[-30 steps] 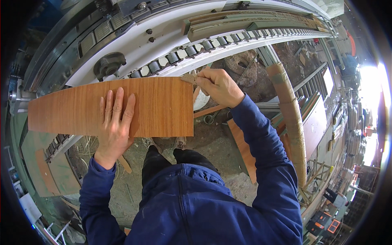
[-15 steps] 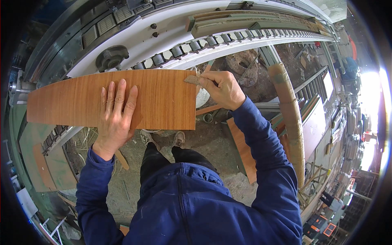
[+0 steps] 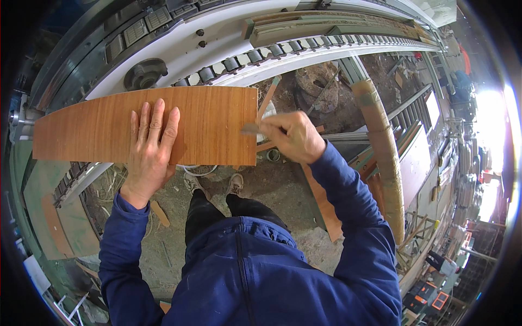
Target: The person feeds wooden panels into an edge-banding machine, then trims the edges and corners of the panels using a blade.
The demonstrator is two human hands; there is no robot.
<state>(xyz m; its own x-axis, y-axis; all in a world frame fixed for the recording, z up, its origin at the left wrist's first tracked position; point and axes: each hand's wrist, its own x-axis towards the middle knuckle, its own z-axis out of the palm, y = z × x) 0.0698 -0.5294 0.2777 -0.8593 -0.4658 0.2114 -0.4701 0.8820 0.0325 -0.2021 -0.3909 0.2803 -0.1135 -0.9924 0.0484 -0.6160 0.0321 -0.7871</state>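
Observation:
A long wood-grain board (image 3: 217,125), with a curved upper edge, lies across the machine frame before me. My left hand (image 3: 153,146) rests on it with fingers stretched over the face and thumb tucked below the lower edge, gripping it. At the board's right end, my right hand (image 3: 293,136) is closed on a small flat piece (image 3: 249,128), blurred and held against the edge; what kind of tool it is I cannot tell.
A roller track (image 3: 261,53) runs behind the board. To the right are a padded bar (image 3: 380,157), leaning panels (image 3: 413,163) and a wooden strip (image 3: 321,206) on the littered floor (image 3: 179,244). Another person (image 3: 443,263) is far off at the lower right.
My right hand, holding the small piece, has moved down along the board's right end. The board and my left hand sit slightly higher in the picture than a second ago.

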